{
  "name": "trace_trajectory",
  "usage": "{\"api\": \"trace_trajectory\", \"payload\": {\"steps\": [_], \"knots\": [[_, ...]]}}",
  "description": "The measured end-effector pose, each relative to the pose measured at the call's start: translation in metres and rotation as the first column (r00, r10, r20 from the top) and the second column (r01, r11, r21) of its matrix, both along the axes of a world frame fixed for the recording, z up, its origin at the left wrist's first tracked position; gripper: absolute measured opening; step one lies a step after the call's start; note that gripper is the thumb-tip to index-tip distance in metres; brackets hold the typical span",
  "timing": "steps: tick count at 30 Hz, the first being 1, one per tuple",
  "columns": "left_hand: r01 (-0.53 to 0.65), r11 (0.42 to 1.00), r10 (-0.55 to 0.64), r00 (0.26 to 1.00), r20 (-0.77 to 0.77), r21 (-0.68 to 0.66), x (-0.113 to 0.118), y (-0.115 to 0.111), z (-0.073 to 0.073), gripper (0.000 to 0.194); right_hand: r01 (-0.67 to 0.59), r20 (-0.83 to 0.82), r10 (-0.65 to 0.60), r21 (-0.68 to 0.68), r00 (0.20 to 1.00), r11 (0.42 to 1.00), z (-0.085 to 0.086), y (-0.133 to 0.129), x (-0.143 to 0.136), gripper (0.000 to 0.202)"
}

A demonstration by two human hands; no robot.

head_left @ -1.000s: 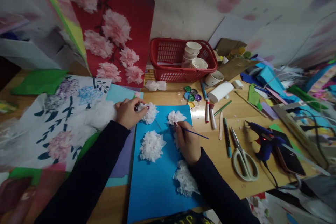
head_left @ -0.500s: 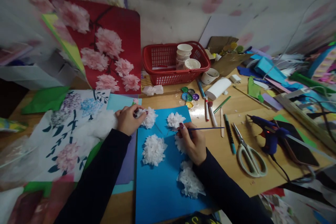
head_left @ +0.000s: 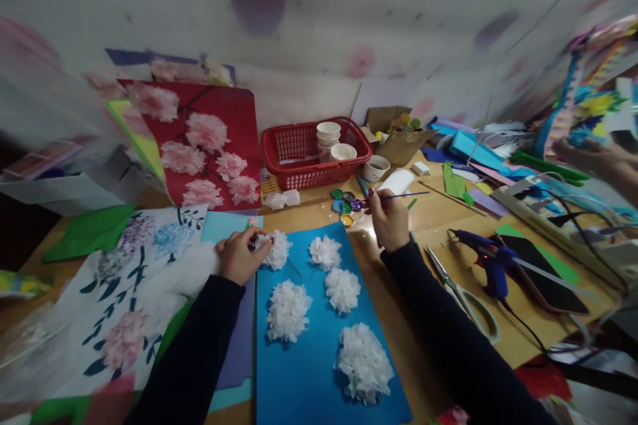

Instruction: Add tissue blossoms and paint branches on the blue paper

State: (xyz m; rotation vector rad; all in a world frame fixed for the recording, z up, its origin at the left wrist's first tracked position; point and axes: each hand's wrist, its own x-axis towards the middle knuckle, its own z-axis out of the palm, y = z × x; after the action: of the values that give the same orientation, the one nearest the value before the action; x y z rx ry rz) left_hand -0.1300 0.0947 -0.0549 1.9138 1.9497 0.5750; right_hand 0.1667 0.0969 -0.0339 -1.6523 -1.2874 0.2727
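Observation:
My left hand (head_left: 242, 255) is closed on the edge of a white tissue-paper flower (head_left: 276, 252) at the top left corner of a blue sheet (head_left: 299, 382). My right hand (head_left: 389, 220) pinches a thin paintbrush (head_left: 411, 194) with a dark blue handle. The brush's tip end is beside the purple cup of a small paint palette (head_left: 341, 206); whether it touches the paint I cannot tell. On the blue sheet are other white flowers, among them a large one (head_left: 363, 362) at lower right. Thin green lines show between the upper flowers.
A red basket (head_left: 312, 179) with paper cups stands behind the palette, and a red card with pink flowers (head_left: 207, 146) leans left of it. Scissors (head_left: 463, 295), a glue gun (head_left: 488, 259) and a phone (head_left: 543, 272) lie right. Another person's hand (head_left: 598, 159) is at far right.
My right hand has moved from the blue sheet up and right to the paint palette, still with the paintbrush. My left hand stays at the flower. The view has tilted upward.

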Motion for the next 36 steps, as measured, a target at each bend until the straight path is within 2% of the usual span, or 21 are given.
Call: {"api": "trace_trajectory", "payload": {"steps": [3, 7, 19, 36], "knots": [[0.002, 1.000, -0.002, 1.000, -0.004, 0.002, 0.001, -0.001, 0.003, 0.020, 0.018, 0.036, -0.017, -0.013, 0.999, 1.000, -0.013, 0.032, 0.012, 0.036], [0.004, 1.000, -0.004, 1.000, -0.007, 0.000, 0.001, -0.002, 0.005, 0.019, 0.039, 0.092, -0.036, -0.036, 0.995, 0.999, -0.027, 0.048, 0.015, 0.031], [0.009, 1.000, -0.009, 1.000, -0.015, -0.027, 0.001, -0.001, 0.004, 0.022, 0.024, 0.189, -0.010, -0.072, 0.982, 0.997, -0.039, 0.052, 0.015, 0.031], [0.004, 1.000, -0.004, 1.000, -0.012, -0.003, 0.001, -0.001, 0.002, 0.021, 0.038, 0.167, -0.026, -0.063, 0.986, 0.997, -0.033, 0.047, 0.011, 0.022]]}}
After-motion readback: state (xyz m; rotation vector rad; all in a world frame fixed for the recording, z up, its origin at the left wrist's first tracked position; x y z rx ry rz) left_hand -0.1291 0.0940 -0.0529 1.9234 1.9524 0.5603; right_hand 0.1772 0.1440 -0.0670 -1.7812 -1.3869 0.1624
